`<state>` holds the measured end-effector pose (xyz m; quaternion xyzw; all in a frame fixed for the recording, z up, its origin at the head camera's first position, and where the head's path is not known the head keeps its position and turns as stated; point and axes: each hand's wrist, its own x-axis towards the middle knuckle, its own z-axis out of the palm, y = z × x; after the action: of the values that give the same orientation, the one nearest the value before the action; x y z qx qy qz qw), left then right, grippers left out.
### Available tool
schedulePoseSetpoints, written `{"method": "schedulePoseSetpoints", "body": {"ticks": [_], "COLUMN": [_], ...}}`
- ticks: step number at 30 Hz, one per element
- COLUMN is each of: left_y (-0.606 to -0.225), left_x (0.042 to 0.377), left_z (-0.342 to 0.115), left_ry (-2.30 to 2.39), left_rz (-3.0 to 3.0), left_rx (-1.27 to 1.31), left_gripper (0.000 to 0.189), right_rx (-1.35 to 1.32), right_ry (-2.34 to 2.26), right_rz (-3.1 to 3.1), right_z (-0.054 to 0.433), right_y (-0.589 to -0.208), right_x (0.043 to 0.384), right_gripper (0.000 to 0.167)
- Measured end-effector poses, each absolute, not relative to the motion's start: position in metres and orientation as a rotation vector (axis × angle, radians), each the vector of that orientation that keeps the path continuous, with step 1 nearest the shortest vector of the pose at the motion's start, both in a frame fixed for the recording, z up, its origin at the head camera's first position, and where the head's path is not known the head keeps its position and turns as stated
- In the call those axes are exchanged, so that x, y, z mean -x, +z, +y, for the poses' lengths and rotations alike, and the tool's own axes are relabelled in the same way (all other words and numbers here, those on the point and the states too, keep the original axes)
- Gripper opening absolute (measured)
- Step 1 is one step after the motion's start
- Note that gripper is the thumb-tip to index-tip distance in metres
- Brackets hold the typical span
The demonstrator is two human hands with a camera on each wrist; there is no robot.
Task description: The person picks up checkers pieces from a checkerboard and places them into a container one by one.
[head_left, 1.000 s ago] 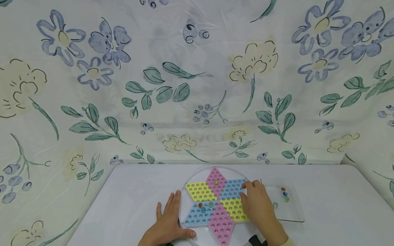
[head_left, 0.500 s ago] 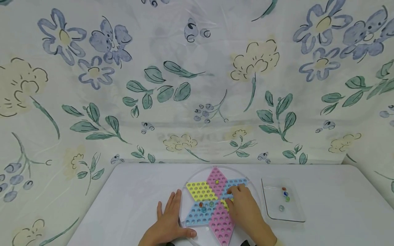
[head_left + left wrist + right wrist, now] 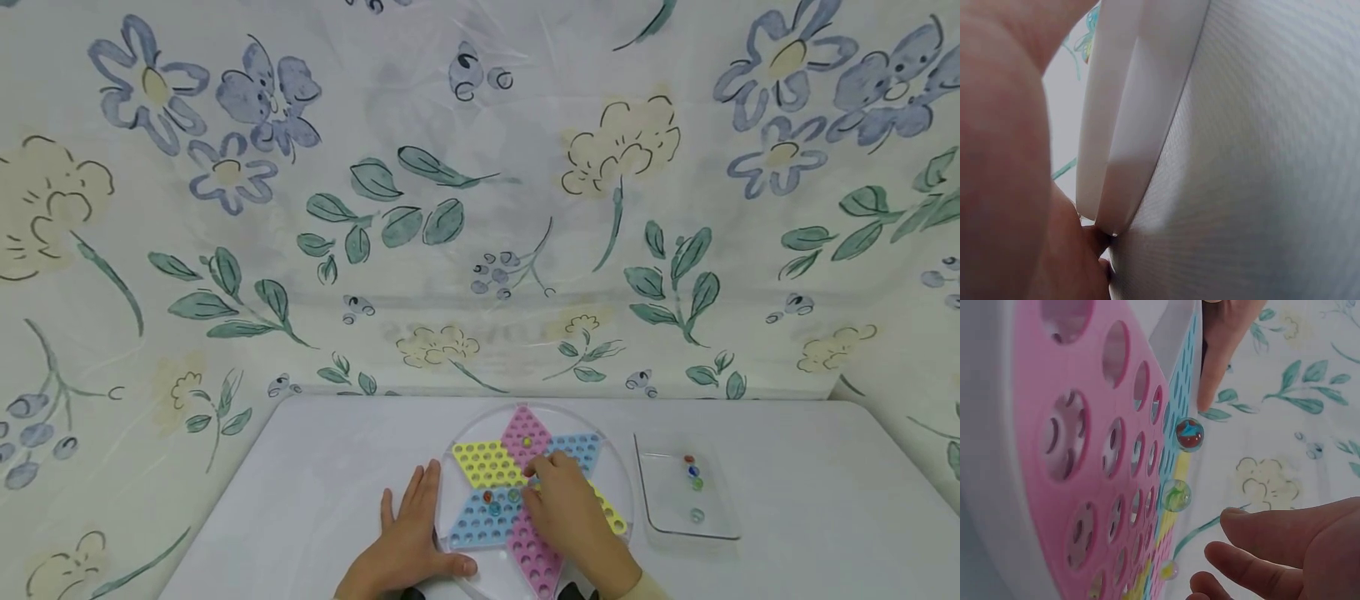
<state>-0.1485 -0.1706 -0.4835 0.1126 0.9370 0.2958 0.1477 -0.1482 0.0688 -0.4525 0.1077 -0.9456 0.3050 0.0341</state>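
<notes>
In the head view a round clear Chinese checkers board [image 3: 536, 571] with pink, yellow and blue sections lies on the white table. My left hand [image 3: 405, 537] rests at its left edge, fingers spread straight, thumb on the rim. My right hand [image 3: 573, 517] is over the board's centre with fingers bent; in the right wrist view its thumb [image 3: 1272, 534] is close to the index fingertip, and I cannot tell whether a marble is between them. A red marble [image 3: 488, 497], a blue marble [image 3: 494, 508] and a green marble [image 3: 513, 495] sit on the blue section; a yellow marble [image 3: 527, 442] sits on the far pink point.
To the right of the board stands a clear square tray [image 3: 693, 536] with several marbles in it, including a red one [image 3: 688, 459] and a pale one [image 3: 697, 516]. A flower-patterned cloth [image 3: 480, 250] hangs behind the table.
My right hand has moved left from the board's right side to its centre. In the tray the pale marble has rolled to the right. My left hand stays in place.
</notes>
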Motion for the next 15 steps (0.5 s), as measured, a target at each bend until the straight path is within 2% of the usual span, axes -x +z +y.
{"method": "schedulePoseSetpoints", "body": {"ticks": [15], "left_y": [-0.4821], "left_x": [0.1484], "left_z": [-0.1698], "left_ry": [0.846], "left_rz": [2.708], "left_rx": [-0.331], "left_gripper": [0.144], "right_rx": [-0.36], "right_ry": [0.936], "right_rz": [-3.017], "right_z": [0.0583], "right_y": [-0.453], "right_x": [0.1534], "right_gripper": [0.022]}}
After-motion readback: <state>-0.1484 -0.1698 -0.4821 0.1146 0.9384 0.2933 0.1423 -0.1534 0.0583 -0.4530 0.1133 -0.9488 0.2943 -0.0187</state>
